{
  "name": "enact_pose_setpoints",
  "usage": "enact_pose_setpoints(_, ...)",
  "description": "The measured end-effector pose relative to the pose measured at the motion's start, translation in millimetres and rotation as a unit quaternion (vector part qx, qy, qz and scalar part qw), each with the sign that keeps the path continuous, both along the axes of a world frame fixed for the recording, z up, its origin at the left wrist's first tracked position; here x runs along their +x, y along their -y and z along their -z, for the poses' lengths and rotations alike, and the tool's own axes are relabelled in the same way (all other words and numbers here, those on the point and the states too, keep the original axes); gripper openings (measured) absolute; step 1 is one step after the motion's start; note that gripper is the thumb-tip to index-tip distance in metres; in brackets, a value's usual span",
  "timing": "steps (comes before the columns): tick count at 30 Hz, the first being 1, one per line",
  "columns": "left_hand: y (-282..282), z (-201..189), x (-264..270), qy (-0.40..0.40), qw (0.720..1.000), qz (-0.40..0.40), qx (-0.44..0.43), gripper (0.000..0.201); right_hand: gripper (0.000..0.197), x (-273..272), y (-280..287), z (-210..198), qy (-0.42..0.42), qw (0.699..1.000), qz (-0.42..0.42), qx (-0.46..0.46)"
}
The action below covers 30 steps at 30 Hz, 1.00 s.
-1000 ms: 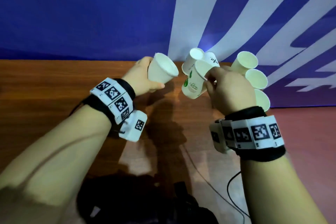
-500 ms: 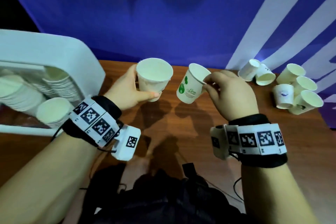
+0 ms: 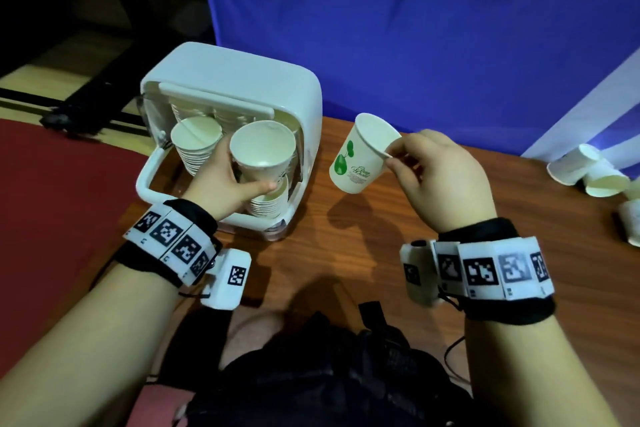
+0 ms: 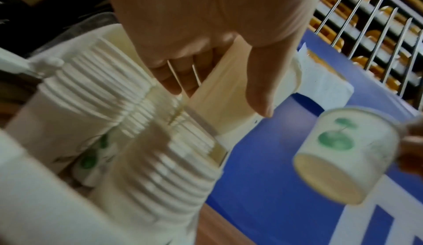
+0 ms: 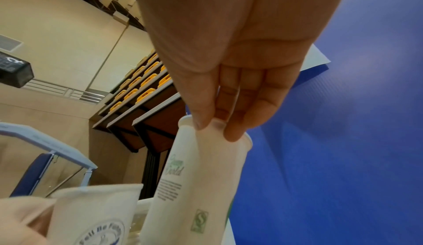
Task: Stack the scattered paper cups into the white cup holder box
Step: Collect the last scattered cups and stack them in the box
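Note:
The white cup holder box (image 3: 242, 80) stands open at the table's left end, with tall stacks of nested cups (image 3: 197, 146) inside. My left hand (image 3: 225, 180) grips a plain paper cup (image 3: 263, 152) just above the front right stack (image 3: 270, 201); the left wrist view shows that cup (image 4: 231, 93) beside the ribbed stacks (image 4: 96, 89). My right hand (image 3: 440, 177) pinches the rim of a green-printed cup (image 3: 360, 156) held tilted in the air right of the box. That printed cup also shows in the wrist views (image 5: 194, 185) (image 4: 343, 160).
Loose paper cups (image 3: 588, 173) lie on their sides at the right end of the wooden table (image 3: 346, 236). A blue and white backdrop (image 3: 415, 28) hangs behind it. A red floor area (image 3: 52, 201) lies left of the table, and a black bag (image 3: 329, 374) sits below me.
My view has swung left, bringing the box to the middle. My left hand has carried its cup over the stacks in the box, and my right hand followed with the printed cup.

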<state>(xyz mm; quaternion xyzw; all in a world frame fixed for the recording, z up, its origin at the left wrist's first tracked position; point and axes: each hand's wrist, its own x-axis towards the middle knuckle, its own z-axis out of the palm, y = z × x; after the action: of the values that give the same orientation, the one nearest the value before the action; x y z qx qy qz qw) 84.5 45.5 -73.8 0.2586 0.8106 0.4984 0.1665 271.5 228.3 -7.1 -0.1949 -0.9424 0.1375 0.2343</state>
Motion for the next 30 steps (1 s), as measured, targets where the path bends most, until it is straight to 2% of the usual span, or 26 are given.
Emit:
enact_pose_setpoints(5,2.1,27.6,-10.4,0.032,0.999,-0.035,0.001,0.083,0.009,-8.3,8.8,-1.5,-0.022,0.999,-0.02,0.033)
enact_pose_setpoints(11,-3.0,51.8,-20.8,0.04,0.999,-0.023,-0.019,0.085,0.013,-20.3,18.2,-4.5,-0.06,0.995,-0.054,0.056)
enact_pose_setpoints(15,0.0,55.2,-22.7,0.04,0.998,0.021,-0.052,0.085,0.011,-39.1,27.4,-10.9,-0.063,0.99,-0.095,0.079)
enact_pose_setpoints(19,6.2,61.4,-25.2,0.039,0.996,0.054,-0.058,0.087,0.018,-67.8,39.5,-10.4,-0.057,0.978,-0.174,0.103)
enact_pose_setpoints(23,5.8,65.0,-26.9,0.04,0.996,0.057,-0.058,0.085,0.021,-92.3,47.9,6.0,-0.001,0.964,-0.225,0.141)
enact_pose_setpoints(26,5.3,66.6,-27.2,0.038,0.996,0.061,-0.049,0.085,0.011,-103.4,48.1,24.5,0.049,0.958,-0.245,0.139)
enact_pose_setpoints(30,5.7,67.4,-27.5,0.029,0.997,0.049,-0.054,0.089,0.013,-113.3,45.1,44.8,0.177,0.942,-0.264,0.109)
